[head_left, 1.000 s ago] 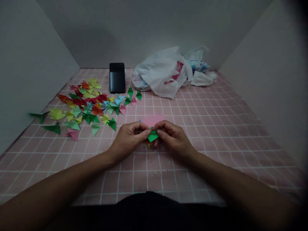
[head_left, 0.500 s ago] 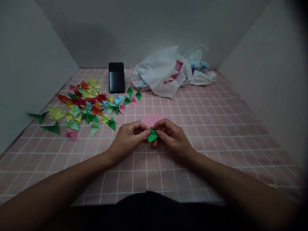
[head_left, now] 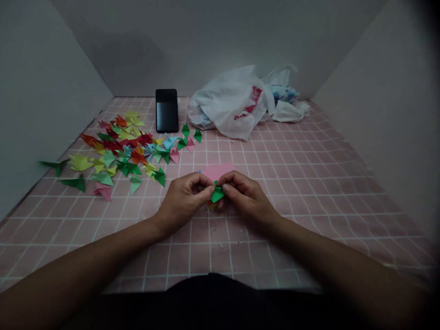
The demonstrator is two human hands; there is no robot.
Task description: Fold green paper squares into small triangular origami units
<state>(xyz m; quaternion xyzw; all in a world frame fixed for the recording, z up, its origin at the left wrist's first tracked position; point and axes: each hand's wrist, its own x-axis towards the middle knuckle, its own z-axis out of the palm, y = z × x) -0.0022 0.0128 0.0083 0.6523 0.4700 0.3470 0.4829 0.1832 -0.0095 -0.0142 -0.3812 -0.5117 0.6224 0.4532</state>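
In the head view, grasped a small, folded bright-green paper (head_left: 217,195) just below the frame's centre, pinched by the left hand (head_left: 184,196) and right hand (head_left: 252,198) at opposite sides. Had a flat pink paper sheet (head_left: 218,170) just beyond. Saw many-coloured folded paper figures (head_left: 125,167) at left, a black rectangular phone (head_left: 167,111) at upper left and a crumpled white plastic bag (head_left: 228,103) at upper centre, on the pink, white-gridded bench (head_left: 309,183).
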